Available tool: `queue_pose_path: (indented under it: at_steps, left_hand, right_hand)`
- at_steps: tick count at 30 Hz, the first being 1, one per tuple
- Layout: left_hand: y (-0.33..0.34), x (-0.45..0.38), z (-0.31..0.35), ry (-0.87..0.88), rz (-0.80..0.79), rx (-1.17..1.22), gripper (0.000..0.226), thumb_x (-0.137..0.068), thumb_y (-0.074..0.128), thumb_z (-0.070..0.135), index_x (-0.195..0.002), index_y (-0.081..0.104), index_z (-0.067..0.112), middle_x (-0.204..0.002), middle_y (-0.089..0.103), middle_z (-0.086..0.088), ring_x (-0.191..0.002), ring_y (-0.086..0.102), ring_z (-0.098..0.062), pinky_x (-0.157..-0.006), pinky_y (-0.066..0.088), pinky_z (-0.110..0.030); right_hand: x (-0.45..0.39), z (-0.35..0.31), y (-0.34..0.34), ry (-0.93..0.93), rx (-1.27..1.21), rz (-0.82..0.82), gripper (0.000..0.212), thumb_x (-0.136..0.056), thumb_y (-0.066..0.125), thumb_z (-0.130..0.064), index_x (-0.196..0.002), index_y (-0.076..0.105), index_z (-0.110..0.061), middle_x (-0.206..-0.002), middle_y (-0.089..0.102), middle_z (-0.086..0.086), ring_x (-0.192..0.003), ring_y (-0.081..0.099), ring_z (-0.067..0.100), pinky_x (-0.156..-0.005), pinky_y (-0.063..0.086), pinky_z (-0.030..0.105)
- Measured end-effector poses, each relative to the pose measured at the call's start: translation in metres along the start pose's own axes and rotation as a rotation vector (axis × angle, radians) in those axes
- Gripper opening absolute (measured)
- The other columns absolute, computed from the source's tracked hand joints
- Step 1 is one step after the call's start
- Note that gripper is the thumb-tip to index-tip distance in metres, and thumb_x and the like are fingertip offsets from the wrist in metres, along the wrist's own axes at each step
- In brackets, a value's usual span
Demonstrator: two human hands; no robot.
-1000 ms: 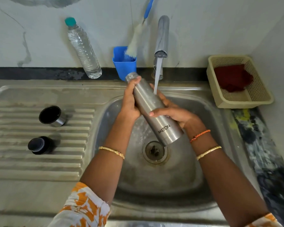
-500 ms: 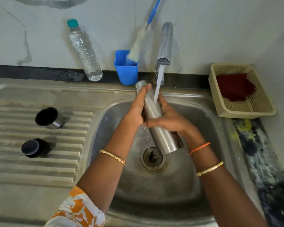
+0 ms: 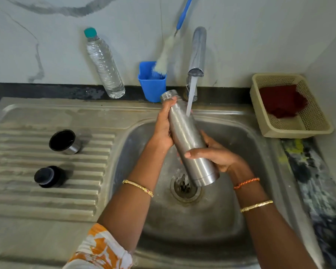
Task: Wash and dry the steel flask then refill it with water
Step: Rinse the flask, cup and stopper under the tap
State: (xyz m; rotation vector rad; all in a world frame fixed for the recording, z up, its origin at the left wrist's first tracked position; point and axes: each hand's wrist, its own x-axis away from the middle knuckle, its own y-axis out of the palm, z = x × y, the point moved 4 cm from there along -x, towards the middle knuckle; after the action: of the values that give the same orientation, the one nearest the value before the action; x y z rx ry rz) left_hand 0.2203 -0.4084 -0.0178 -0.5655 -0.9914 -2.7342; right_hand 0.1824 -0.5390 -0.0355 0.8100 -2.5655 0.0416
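I see the left hand [image 3: 163,127] wrapped round the upper part of the flask [image 3: 188,140], its thumb reaching up to the threaded neck, fingers curled behind the steel. The right hand [image 3: 215,154] grips the lower half, thumb lying across the near face and fingers curled round the far side. The flask is uncapped and tilted, mouth far and left, base near and right, held above the sink [image 3: 250,144] and just over the drain [image 3: 184,188]. Water [image 3: 190,98] falls from the tap [image 3: 197,53] and strikes the flask's shoulder. Each wrist carries a gold bangle; the right also a orange thread [image 3: 246,183].

On the ribbed drainboard [image 3: 47,197], left of the basin, lie a steel cap [image 3: 65,142] on its side and, nearer, a black stopper [image 3: 49,176], apart from each other. Against the far wall stand a plastic bottle [image 3: 103,65] and a blue cup [image 3: 152,86] holding a brush [image 3: 164,57]. At far right, a basket [image 3: 279,131] holds a red cloth [image 3: 282,100].
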Motion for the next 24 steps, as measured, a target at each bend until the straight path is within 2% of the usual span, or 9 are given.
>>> queue_pose_path:
  at_steps: [2, 5, 6, 8, 11, 15, 18, 21, 24]
  left_hand:
    - [0.001, -0.002, -0.005, -0.025, 0.188, -0.121, 0.039, -0.082, 0.07, 0.039, -0.106, 0.063, 0.009, -0.085, 0.068, -0.008, -0.073, 0.065, -0.022, -0.068, 0.054, -0.029]
    - [0.001, 0.001, -0.007, 0.053, 0.45, -0.222, 0.047, -0.078, 0.077, 0.02, -0.117, 0.053, 0.01, -0.1, 0.068, -0.007, -0.077, 0.065, -0.018, -0.063, 0.051, -0.026]
    - [0.0, -0.001, -0.006, 0.093, 0.464, -0.204, 0.047, -0.076, 0.077, 0.018, -0.116, 0.054, 0.01, -0.097, 0.068, -0.006, -0.076, 0.065, -0.017, -0.061, 0.05, -0.025]
    - [0.0, -0.001, 0.002, 0.134, 0.423, -0.167, 0.039, -0.074, 0.077, 0.016, -0.108, 0.06, 0.01, -0.087, 0.068, -0.005, -0.072, 0.066, -0.017, -0.061, 0.052, -0.025]
    - [-0.001, 0.004, 0.013, 0.108, 0.251, -0.143, 0.048, -0.063, 0.08, 0.023, -0.105, 0.065, 0.007, -0.083, 0.067, -0.008, -0.076, 0.066, -0.023, -0.074, 0.057, -0.034]
    - [-0.004, 0.01, 0.021, 0.112, -0.035, 0.017, 0.047, -0.057, 0.075, 0.031, -0.097, 0.064, 0.008, -0.075, 0.065, -0.007, -0.067, 0.063, -0.021, -0.069, 0.053, -0.032]
    - [-0.009, 0.014, 0.022, 0.124, 0.087, -0.067, 0.055, -0.063, 0.079, 0.038, -0.107, 0.063, 0.009, -0.082, 0.068, -0.008, -0.071, 0.066, -0.02, -0.066, 0.054, -0.03]
    - [-0.017, 0.019, 0.006, 0.138, 0.461, -0.123, 0.06, -0.068, 0.085, 0.023, -0.119, 0.056, 0.009, -0.097, 0.069, -0.007, -0.079, 0.068, -0.018, -0.067, 0.056, -0.028]
    - [-0.027, 0.018, -0.001, 0.104, 0.449, -0.056, 0.061, -0.068, 0.084, 0.019, -0.122, 0.055, 0.011, -0.101, 0.069, -0.008, -0.084, 0.068, -0.02, -0.071, 0.057, -0.032]
  right_hand:
    - [0.0, -0.016, 0.006, -0.078, 0.28, 0.166, 0.111, -0.057, 0.085, -0.027, -0.148, 0.021, -0.027, -0.123, 0.055, -0.007, -0.108, 0.059, 0.014, -0.084, 0.05, 0.026]
    - [0.001, -0.036, 0.027, -0.125, 1.17, 0.53, 0.109, -0.076, 0.073, -0.032, -0.15, -0.006, -0.03, -0.132, 0.045, 0.01, -0.11, 0.056, 0.03, -0.083, 0.048, 0.038]
    - [-0.001, -0.035, 0.029, -0.172, 1.233, 0.566, 0.105, -0.077, 0.072, -0.034, -0.15, -0.004, -0.029, -0.131, 0.043, 0.012, -0.108, 0.057, 0.033, -0.083, 0.049, 0.039]
    - [-0.008, -0.036, 0.022, -0.261, 1.03, 0.439, 0.101, -0.072, 0.075, -0.032, -0.148, 0.009, -0.029, -0.124, 0.048, 0.008, -0.102, 0.059, 0.028, -0.082, 0.052, 0.038]
    - [-0.021, -0.03, 0.001, -0.185, 0.323, 0.131, 0.109, -0.062, 0.085, -0.017, -0.148, 0.018, -0.023, -0.126, 0.054, 0.0, -0.107, 0.06, 0.018, -0.087, 0.053, 0.032]
    - [-0.022, -0.018, 0.001, 0.019, -0.042, -0.188, 0.083, -0.054, 0.08, -0.023, -0.129, 0.048, -0.01, -0.108, 0.067, 0.017, -0.09, 0.068, 0.029, -0.075, 0.057, 0.038]
    - [-0.025, -0.025, 0.013, -0.101, 0.187, 0.025, 0.077, -0.054, 0.086, -0.024, -0.122, 0.052, -0.015, -0.106, 0.068, 0.008, -0.091, 0.068, 0.024, -0.072, 0.056, 0.03]
    - [-0.025, -0.039, 0.033, -0.243, 0.891, 0.485, 0.075, -0.068, 0.079, -0.032, -0.132, 0.041, -0.019, -0.109, 0.062, 0.006, -0.097, 0.063, 0.025, -0.075, 0.052, 0.032]
    - [-0.03, -0.043, 0.031, -0.269, 0.869, 0.304, 0.077, -0.068, 0.081, -0.031, -0.13, 0.036, -0.022, -0.114, 0.059, 0.005, -0.101, 0.061, 0.023, -0.078, 0.051, 0.031]
